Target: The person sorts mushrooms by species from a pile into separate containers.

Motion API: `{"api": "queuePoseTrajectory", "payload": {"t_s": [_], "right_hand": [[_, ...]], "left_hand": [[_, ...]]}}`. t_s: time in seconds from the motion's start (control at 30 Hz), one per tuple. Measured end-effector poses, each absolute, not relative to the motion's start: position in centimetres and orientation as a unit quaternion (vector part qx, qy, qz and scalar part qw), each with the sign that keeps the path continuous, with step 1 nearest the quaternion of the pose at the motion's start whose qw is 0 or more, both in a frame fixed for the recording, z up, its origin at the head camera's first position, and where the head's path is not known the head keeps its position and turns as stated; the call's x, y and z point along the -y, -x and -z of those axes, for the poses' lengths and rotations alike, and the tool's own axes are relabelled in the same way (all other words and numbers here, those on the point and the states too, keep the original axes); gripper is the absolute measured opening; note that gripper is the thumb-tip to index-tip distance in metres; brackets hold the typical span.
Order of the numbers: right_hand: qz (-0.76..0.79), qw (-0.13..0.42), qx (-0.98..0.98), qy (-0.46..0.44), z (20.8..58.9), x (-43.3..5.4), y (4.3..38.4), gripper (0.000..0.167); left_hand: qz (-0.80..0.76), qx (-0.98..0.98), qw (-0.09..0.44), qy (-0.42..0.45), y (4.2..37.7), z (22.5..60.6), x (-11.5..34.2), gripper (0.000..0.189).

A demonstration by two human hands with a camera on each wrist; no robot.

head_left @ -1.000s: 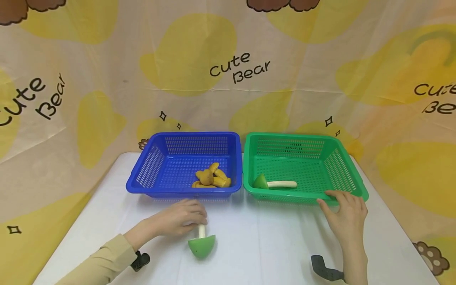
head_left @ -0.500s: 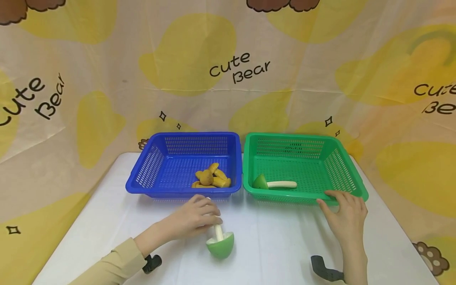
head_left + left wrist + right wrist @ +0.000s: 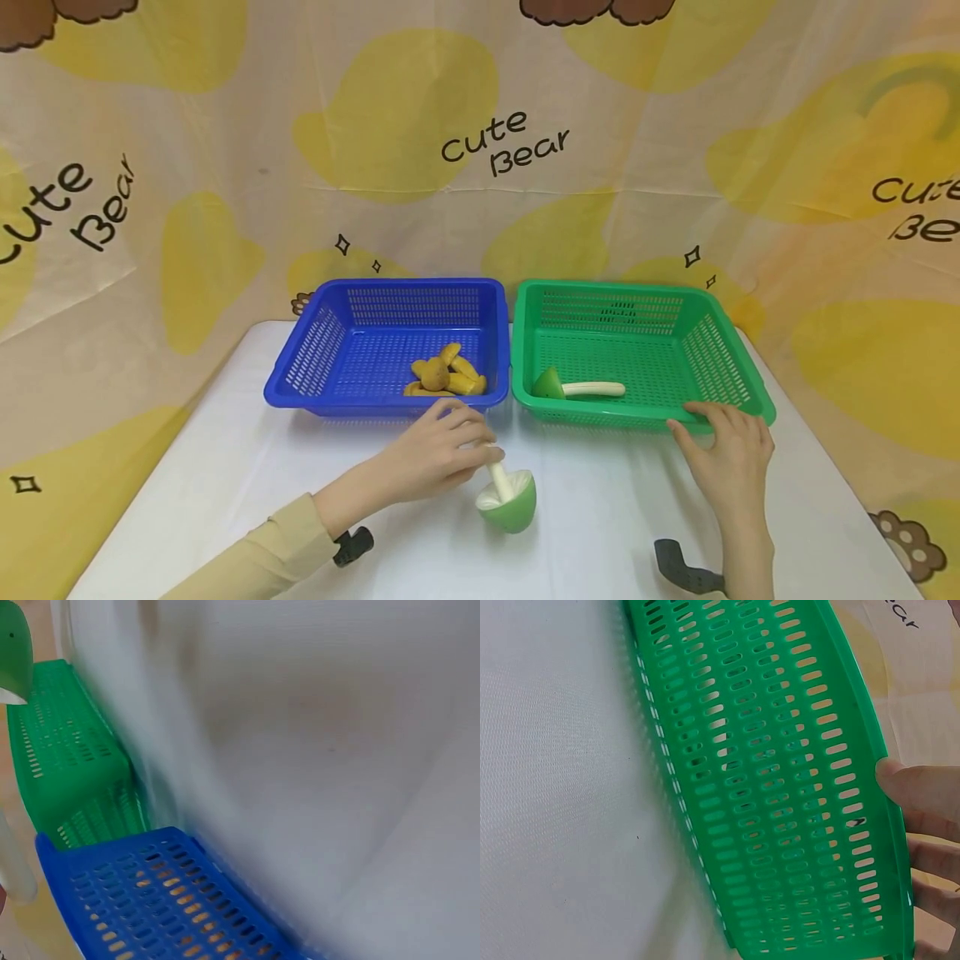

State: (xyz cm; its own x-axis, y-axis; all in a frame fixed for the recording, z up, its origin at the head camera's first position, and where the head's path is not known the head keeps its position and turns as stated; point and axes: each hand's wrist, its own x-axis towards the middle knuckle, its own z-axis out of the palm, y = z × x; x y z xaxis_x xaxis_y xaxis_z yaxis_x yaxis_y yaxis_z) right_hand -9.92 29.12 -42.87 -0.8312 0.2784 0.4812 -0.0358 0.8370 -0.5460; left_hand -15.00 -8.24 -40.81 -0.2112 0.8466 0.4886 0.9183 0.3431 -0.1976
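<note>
My left hand (image 3: 442,450) grips the white stem of a mushroom with a green cap (image 3: 516,507), which hangs cap down in front of the two baskets. In the left wrist view the cap (image 3: 13,652) and part of the stem show at the left edge. My right hand (image 3: 729,450) holds the front rim of the green basket (image 3: 630,410) near its right corner, thumb (image 3: 915,784) outside and fingers over the rim. Inside that basket lies another green-capped mushroom (image 3: 592,388), its stem pointing right.
A blue basket (image 3: 315,400) stands left of the green one, with several yellow-brown mushrooms (image 3: 435,375) in its right front corner. A white cloth (image 3: 600,517) covers the table, and a printed curtain (image 3: 600,217) hangs behind the baskets.
My left hand has moved right with the mushroom, from in front of the blue basket toward the gap between the baskets. The mushroom's cap has swung to the right. My right hand has stayed put.
</note>
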Motion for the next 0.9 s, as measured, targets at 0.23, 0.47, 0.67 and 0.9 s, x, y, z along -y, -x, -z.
{"api": "queuePoseTrajectory", "payload": {"t_s": [0.23, 0.47, 0.67, 0.9], "right_hand": [[-0.279, 0.282, 0.916, 0.065, 42.9, -29.1, 9.9, 0.028], [-0.277, 0.28, 0.917, 0.067, 42.9, -29.1, 9.9, 0.029], [-0.278, 0.274, 0.918, 0.066, 42.9, -29.2, 9.9, 0.029], [-0.283, 0.283, 0.914, 0.062, 43.2, -29.1, 10.0, 0.029]], "left_hand": [[0.053, 0.772, 0.29, 0.563, 15.8, 39.7, 6.4, 0.03], [0.063, 0.764, 0.3, 0.567, 17.0, 38.8, 4.8, 0.026], [0.085, 0.766, 0.294, 0.565, 18.0, 37.8, 3.3, 0.022], [0.085, 0.777, 0.271, 0.562, 19.0, 36.5, 1.6, 0.022]]}}
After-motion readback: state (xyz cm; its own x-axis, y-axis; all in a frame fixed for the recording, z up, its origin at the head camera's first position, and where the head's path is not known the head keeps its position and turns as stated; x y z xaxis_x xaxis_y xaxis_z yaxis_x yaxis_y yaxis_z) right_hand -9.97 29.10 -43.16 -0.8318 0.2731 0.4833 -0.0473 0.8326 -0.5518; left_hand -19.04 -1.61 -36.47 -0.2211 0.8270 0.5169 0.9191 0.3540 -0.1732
